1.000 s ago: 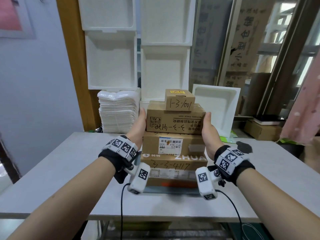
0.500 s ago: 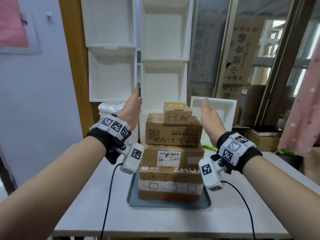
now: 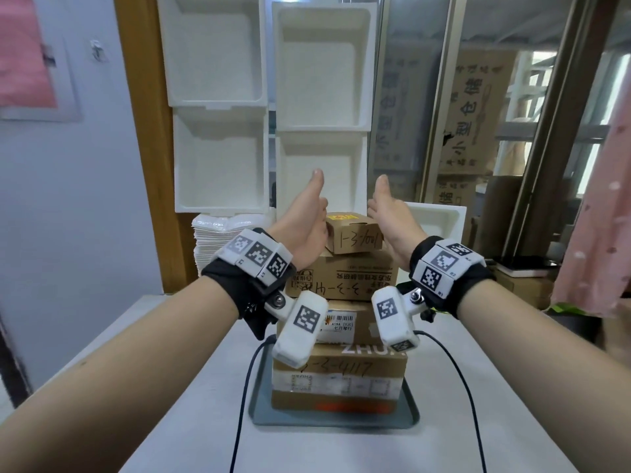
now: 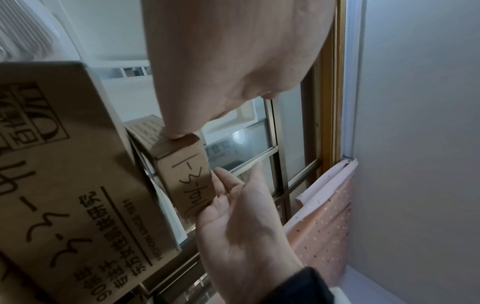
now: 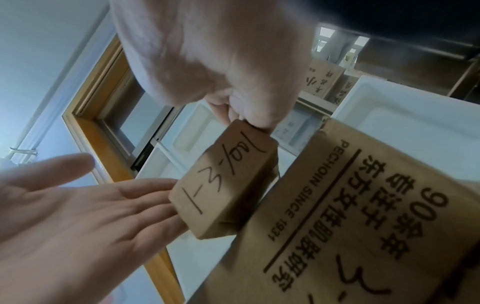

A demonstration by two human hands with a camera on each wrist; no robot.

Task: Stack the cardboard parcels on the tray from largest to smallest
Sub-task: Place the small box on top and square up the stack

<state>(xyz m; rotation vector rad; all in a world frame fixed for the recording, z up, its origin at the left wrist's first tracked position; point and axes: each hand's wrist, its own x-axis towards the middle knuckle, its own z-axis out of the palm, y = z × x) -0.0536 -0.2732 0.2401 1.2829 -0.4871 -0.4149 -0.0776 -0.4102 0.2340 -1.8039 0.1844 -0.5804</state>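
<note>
Several cardboard parcels stand stacked on a grey tray (image 3: 334, 419), widest at the bottom (image 3: 341, 373). On top sits the smallest parcel (image 3: 355, 235) (image 4: 187, 181) (image 5: 226, 185), handwritten on its front, resting on a printed box (image 3: 341, 278) (image 5: 363, 205). My left hand (image 3: 307, 227) (image 5: 78, 205) lies flat against the small parcel's left side, fingers straight, thumb up. My right hand (image 3: 392, 220) (image 4: 241, 216) touches its right side the same way. Neither hand curls round it.
White foam trays (image 3: 321, 73) lean upright behind the stack, and another (image 3: 440, 227) stands at the back right. A pile of white sheets (image 3: 232, 240) sits back left. A pink curtain (image 3: 607, 233) hangs at the right. The grey table (image 3: 170, 370) extends on both sides.
Both hands left the sides of the second parcel, rose and spread apart, then came in against the small top parcel. The head view has pulled back.
</note>
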